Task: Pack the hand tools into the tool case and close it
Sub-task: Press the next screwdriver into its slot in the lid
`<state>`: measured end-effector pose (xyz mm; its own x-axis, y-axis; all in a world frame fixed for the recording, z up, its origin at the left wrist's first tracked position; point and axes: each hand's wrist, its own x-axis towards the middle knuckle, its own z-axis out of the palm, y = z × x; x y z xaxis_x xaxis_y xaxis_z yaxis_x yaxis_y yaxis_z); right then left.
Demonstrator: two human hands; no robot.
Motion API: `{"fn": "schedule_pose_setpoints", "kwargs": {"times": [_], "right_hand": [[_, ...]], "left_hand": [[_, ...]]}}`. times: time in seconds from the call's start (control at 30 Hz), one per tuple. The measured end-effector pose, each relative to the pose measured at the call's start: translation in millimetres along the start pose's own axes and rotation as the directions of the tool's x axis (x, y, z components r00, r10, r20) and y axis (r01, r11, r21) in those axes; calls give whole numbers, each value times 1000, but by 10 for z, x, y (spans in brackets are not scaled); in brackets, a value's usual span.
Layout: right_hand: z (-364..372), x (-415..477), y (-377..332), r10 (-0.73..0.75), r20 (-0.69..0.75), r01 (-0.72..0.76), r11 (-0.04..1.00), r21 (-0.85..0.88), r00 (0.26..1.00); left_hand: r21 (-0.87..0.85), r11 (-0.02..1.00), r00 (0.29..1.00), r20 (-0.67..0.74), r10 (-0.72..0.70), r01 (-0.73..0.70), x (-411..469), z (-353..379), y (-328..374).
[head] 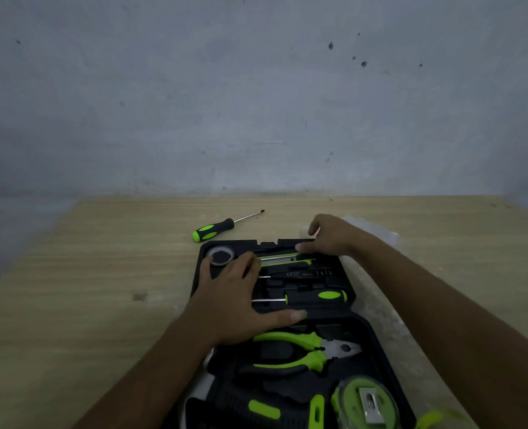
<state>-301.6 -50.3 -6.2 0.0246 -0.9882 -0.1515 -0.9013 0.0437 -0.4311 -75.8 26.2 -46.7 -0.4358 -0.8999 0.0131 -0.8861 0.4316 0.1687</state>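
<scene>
Black moulded tool case [354,305] is lying open on light wood desk [70,289], long axis running away from the person. Contents, far to near: tape roll [220,254] in far-left pocket; utility knife [282,258] w/ green trim; tester pen [296,274]; screwdriver [315,297], black/green handle to the right, shaft pointing left; pliers [302,351], green handles, steel nose pointing right; hammer handle [256,407], black w/ green inserts, cut off at frame bottom; tape measure [364,400], green, near-right corner.

Left hand [234,301] is resting flat, palm down, on the tray's left-centre, fingers spread, thumb reaching right just below the seated screwdriver; grip is open, holding nothing. It is covering the left ends of the knife and screwdriver slots.

Right hand [327,236] is sitting at the case's far edge, fingertips pressing on the top slot above the knife; thumb raised. Fingers are curled, but whether this grip is closing on anything can't be told.

Loose screwdriver [214,230], same black/green handle, is lying on the desk just beyond the case's far-left corner, tip pointing up-right, apart from both hands.
</scene>
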Motion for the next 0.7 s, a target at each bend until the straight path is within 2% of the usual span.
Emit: {"fn": "schedule_pose_setpoints", "kwargs": {"times": [0.1,0.2,0.33,0.47,0.57,0.63,0.7], "right_hand": [[-17,51,18,45,39,-42,997,-67,998],[8,95,-23,15,123,-6,997,-72,992],[24,147,-41,21,154,-5,995,-103,988],[99,118,104,8,125,-15,999,52,992],[230,-10,209,-68,41,61,985,161,997],[280,-148,312,-108,9,101,953,286,994],[293,-257,418,-95,-12,92,913,397,995]], "left_hand": [[9,1000,1000,-5,6,-6,-3,-31,4],[24,1000,1000,1,20,-20,13,-31,-4],[33,999,999,-20,39,-38,53,6,-20],[34,999,999,-33,38,-37,50,11,-20],[10,998,995,-79,56,-55,43,14,-16],[-109,993,991,-126,35,-49,66,20,-30],[-294,956,981,-188,-47,-10,146,16,-92]]}}
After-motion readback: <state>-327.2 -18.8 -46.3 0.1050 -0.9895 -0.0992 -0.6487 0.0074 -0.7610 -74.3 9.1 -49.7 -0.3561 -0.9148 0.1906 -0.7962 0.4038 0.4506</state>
